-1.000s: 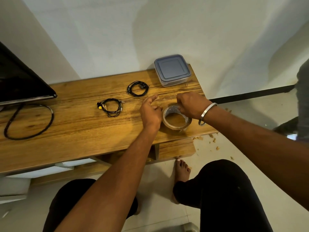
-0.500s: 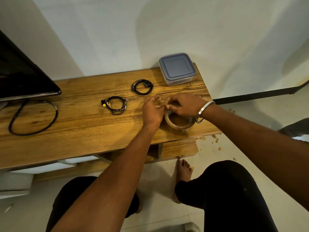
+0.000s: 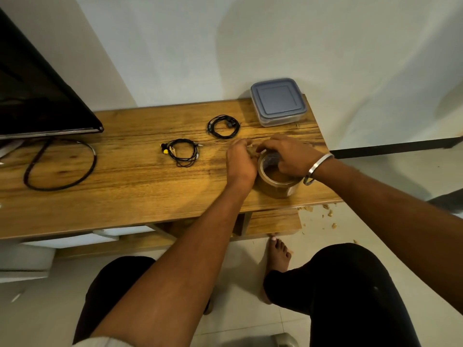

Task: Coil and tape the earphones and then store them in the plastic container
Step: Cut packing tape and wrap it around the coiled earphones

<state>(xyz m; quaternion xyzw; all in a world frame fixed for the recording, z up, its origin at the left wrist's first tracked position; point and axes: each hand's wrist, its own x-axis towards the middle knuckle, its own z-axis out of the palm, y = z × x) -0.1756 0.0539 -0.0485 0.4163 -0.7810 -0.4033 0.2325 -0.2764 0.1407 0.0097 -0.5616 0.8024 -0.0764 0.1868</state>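
You are at the taping step: your right hand [image 3: 288, 156] grips the tape roll [image 3: 276, 180] on the counter [image 3: 125, 186] while your left hand [image 3: 240, 161] pinches its free end. Next, tear a strip. Beyond lie 2 coiled earphones [image 3: 183, 152], then the lidded plastic container [image 3: 278, 101].

Dark screen [image 3: 37, 96] and looped black cable [image 3: 60, 166] on wooden table [image 3: 125, 196].

The bench [image 3: 125, 186] is grained wood with a soft sheen. The tape [image 3: 276, 186] looks glossy brown plastic, the container [image 3: 278, 102] clear plastic under a matt grey-blue lid, the bangle [image 3: 317, 169] polished metal.
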